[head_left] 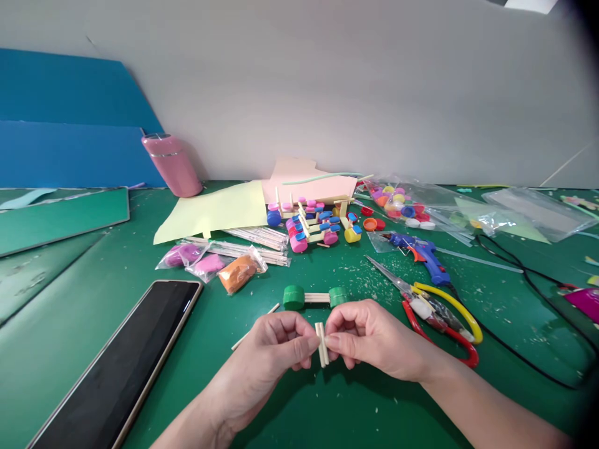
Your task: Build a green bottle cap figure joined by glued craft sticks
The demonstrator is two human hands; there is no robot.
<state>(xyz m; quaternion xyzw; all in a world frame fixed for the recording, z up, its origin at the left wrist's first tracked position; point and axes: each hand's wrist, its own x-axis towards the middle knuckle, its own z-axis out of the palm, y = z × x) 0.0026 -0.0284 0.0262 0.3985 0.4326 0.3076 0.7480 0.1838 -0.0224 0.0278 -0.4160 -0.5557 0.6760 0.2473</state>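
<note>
Between my two hands, short pale wooden sticks (322,345) stand side by side, pinched upright above the table. My left hand (284,347) grips them from the left with thumb and fingertips. From the right, my right hand (359,333) presses on them in the same way. Just beyond my fingers lies a small dumbbell-shaped piece: a green bottle cap (293,298) at each end, joined by short wooden sticks (317,298). One longer loose stick (255,327) lies left of it, partly behind my left hand.
Scissors (421,305) and a blue glue gun (418,252) with a black cord lie at right. A phone (116,368) rests at left. Behind are clay packets (238,273), bundled sticks (248,249), cap-and-stick pieces (311,227), a bag of caps (402,202) and a pink bottle (173,165).
</note>
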